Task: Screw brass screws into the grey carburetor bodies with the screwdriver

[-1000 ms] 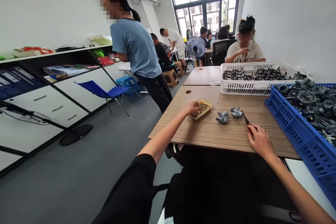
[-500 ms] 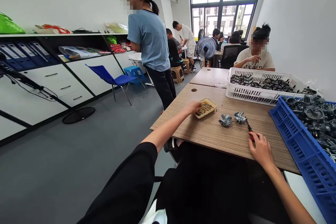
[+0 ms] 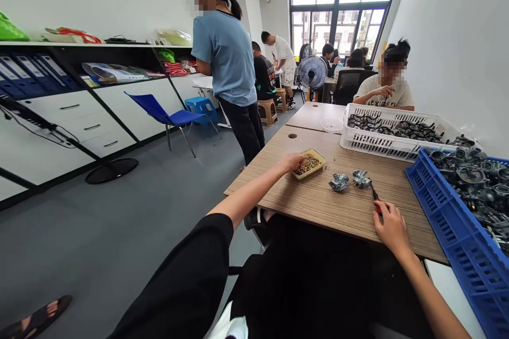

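Note:
My left hand [image 3: 292, 161] reaches to the near left side of a shallow yellowish tray [image 3: 323, 161]. Its fingers are pinched together over small brass-coloured screws [image 3: 308, 165]; what sits between the fingertips is hidden. On the table's front part my right hand [image 3: 392, 225] rests with its fingers round the red handle of a screwdriver [image 3: 376, 201]. The screwdriver's dark shaft points away from me, its tip at a grey metal carburetor [image 3: 361, 178]. A second carburetor [image 3: 339, 182] lies just left of that one, touched by neither hand.
A blue crate [image 3: 449, 212] heaped with carburetors stands at the right. Behind it is a white crate [image 3: 377, 149] of similar dark metal parts. A seated person [image 3: 387, 90] is beyond it. Someone in a blue shirt [image 3: 228, 58] stands left of the table [image 3: 278, 190].
The view has shifted slightly, and a sandalled foot now shows at the lower left. My left hand stays at the tray and my right hand on the screwdriver.

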`<state>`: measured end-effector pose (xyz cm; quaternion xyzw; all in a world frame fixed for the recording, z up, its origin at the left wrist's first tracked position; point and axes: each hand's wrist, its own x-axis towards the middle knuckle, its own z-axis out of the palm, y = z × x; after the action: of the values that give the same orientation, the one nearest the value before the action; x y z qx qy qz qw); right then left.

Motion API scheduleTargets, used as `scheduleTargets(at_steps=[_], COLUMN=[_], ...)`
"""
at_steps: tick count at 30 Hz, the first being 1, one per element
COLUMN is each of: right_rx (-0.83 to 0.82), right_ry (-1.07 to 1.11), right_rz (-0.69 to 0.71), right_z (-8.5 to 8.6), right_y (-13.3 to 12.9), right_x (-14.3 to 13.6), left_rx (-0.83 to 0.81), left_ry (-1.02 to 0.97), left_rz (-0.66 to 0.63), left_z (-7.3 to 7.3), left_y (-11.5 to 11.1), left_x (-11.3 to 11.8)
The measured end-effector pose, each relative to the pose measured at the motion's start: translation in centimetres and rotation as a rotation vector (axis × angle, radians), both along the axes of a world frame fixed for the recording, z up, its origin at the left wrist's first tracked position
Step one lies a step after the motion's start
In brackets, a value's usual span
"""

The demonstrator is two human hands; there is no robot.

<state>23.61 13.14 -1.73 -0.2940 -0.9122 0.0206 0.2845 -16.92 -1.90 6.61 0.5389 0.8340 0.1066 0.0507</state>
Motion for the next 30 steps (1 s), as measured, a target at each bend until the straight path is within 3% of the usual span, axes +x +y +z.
scheduleTargets(at_steps=[30], right_rx=[0.021], right_ry=[-0.055], right_rz=[-0.031], right_z=[-0.59], right_y=[0.22], right_x=[0.07], left_rx=[-0.053], left_ry=[0.037], left_rz=[-0.044], left_z=[-0.76], left_y=[0.23], left_x=[0.47])
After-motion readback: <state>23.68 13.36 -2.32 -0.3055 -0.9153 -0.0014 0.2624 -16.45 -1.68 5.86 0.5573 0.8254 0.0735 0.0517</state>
